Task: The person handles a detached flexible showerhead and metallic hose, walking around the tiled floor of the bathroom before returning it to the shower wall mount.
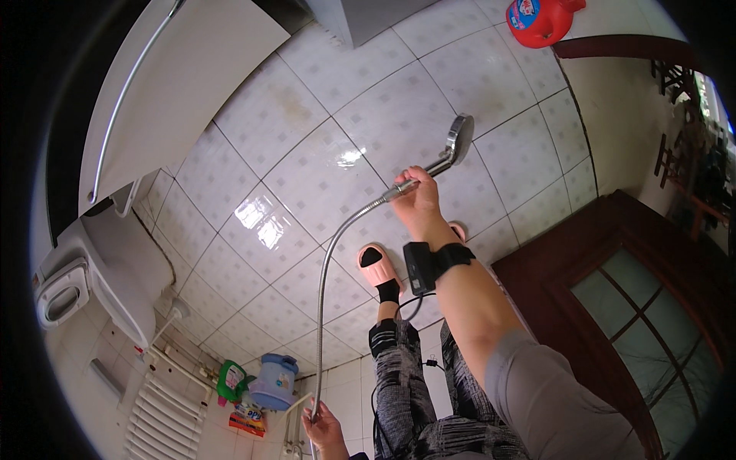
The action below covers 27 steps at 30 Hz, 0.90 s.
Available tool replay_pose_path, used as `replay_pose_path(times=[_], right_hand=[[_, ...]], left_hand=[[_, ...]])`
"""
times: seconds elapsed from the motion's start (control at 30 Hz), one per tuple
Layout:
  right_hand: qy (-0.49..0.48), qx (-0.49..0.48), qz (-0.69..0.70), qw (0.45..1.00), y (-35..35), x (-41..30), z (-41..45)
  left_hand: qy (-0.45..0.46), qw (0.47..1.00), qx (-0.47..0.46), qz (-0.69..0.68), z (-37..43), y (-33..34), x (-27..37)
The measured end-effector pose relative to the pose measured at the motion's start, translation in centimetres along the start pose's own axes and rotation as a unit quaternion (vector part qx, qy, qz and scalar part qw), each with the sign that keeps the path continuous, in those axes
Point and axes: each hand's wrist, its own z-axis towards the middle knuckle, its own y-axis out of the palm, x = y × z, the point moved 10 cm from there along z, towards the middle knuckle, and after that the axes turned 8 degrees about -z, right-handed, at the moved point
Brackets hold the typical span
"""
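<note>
My right hand (418,198) is closed around the handle of a chrome handheld shower head (460,139), just above where the hose joins it. The head points out over the tiled floor, its round face turned away to the right. A flexible metal shower hose (323,276) runs from the handle in a wide arc to the left and down. Near the bottom edge my left hand (325,428) holds the lower part of that hose between thumb and fingers. A black device is strapped to my right forearm.
White floor tiles (299,213) shine in places. Left are a vanity cabinet (155,86), a toilet (115,287) and a white radiator (164,417). Detergent bottles (231,380) and a blue plastic bucket (275,382) stand lower left. A red jug (540,23) is top right, a dark wooden door (540,264) right.
</note>
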Motion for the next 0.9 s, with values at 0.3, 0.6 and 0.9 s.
replay_pose_path(times=[0.3, 0.6, 0.9], right_hand=[[-0.066, -0.028, 0.022, 0.997, -9.2, -7.0, -4.6], [-0.058, 0.067, 0.049, 0.995, -15.6, -4.1, -4.5], [0.091, 0.058, 0.002, 0.994, -9.3, 11.5, -3.4]], left_hand=[[0.020, 1.000, 0.007, 0.001, 1.3, -0.9, 1.7], [0.002, 0.998, 0.056, -0.040, 0.9, 0.2, 1.7], [-0.004, 0.998, 0.047, -0.049, 1.2, -0.4, 2.5]])
